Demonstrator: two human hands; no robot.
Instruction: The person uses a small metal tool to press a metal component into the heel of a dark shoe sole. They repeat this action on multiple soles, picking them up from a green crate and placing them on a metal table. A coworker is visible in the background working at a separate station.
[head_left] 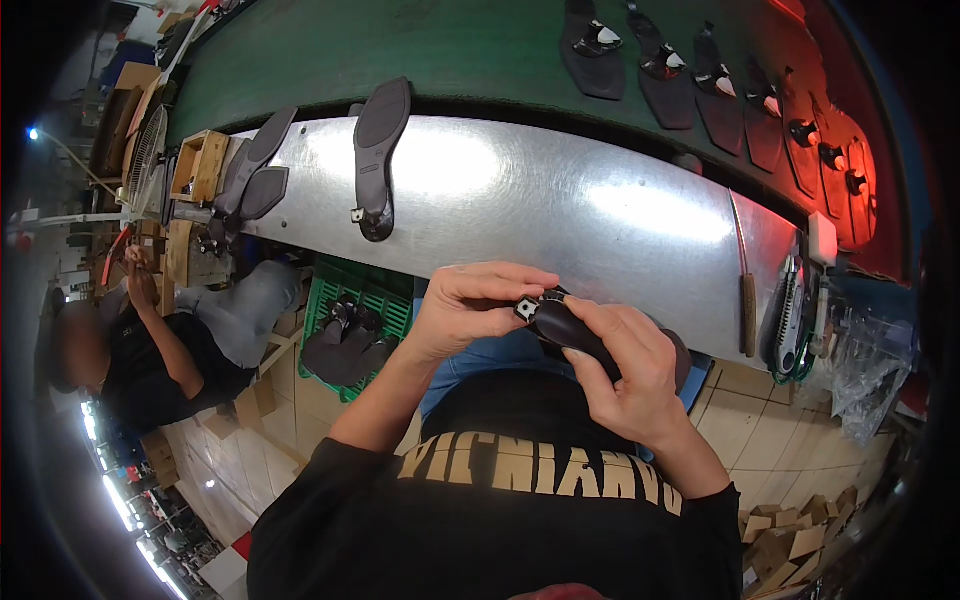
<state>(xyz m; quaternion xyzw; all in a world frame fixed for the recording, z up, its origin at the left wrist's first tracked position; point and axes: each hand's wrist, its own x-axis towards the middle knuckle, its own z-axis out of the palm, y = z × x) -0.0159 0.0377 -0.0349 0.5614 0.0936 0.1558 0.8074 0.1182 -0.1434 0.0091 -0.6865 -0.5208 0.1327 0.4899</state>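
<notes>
Closest in, both hands meet over the person's lap, just below the near edge of the metal workbench [560, 200]. The right hand [625, 365] is wrapped around a black shoe sole [565, 325], its fingers curled over the top of the piece and the thumb lying along its side, so the sole sits gripped in the palm and points up and to the left. The left hand [470, 305] comes in from the other side with its fingers bent close together, the tips pinching at the small light-coloured heel fitting [527, 308] on the sole's end. Below and left of the hands a green plastic crate [385, 300] stands on the tiled floor with more dark soles [345, 345] heaped in it. At the left, a seated person [170, 350] in dark clothes works with raised hands beside a fan [143, 155]. On the shiny bench lies one long black heeled sole [378, 150] with its heel toward the near edge, two more soles [255, 165] farther left next to a small wooden box [200, 165], and a wooden-handled tool [745, 290] near the right end. Beyond the bench runs a green conveyor belt [440, 50], carrying a row of black soles [690, 85] that curves off toward a red glow on the right.
</notes>
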